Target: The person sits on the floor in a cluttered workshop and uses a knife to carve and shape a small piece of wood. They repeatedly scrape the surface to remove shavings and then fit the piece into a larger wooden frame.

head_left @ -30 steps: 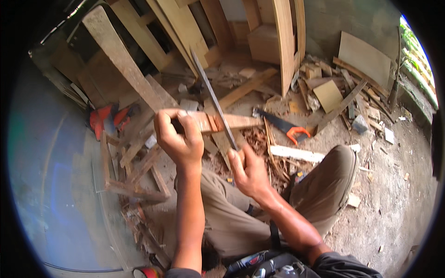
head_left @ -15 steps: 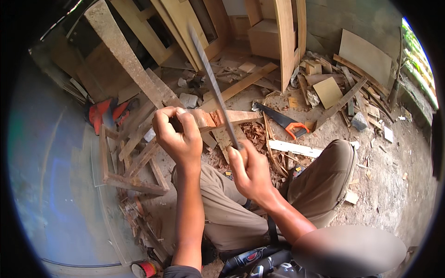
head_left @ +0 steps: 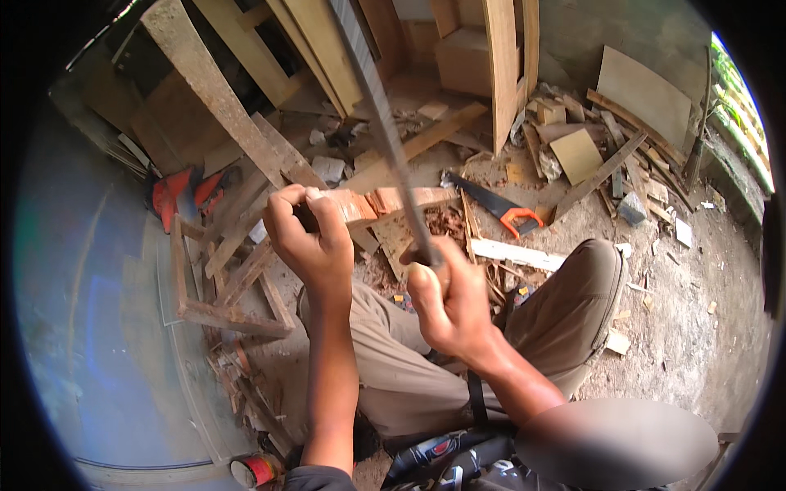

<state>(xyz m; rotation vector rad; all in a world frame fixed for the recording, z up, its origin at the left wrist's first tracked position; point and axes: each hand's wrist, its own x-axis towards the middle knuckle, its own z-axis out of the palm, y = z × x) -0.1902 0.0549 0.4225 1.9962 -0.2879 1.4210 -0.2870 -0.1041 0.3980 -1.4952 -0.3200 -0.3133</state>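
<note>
My left hand grips one end of a reddish-brown stick of wood and holds it level in front of me. My right hand is closed on the handle of a long metal blade, which rises steeply up and to the left, crossing just in front of the stick. The blade looks blurred along its upper part. My bent knee in khaki trousers lies right of the hands.
A hand saw with an orange handle lies on the dirt floor behind the stick. Planks and boards lean at the back, offcuts and chips lie around, a wooden frame and a red object sit left.
My right hand has risen and come nearer, swinging the blade up to a steeper angle. The left hand and stick have held almost still.
</note>
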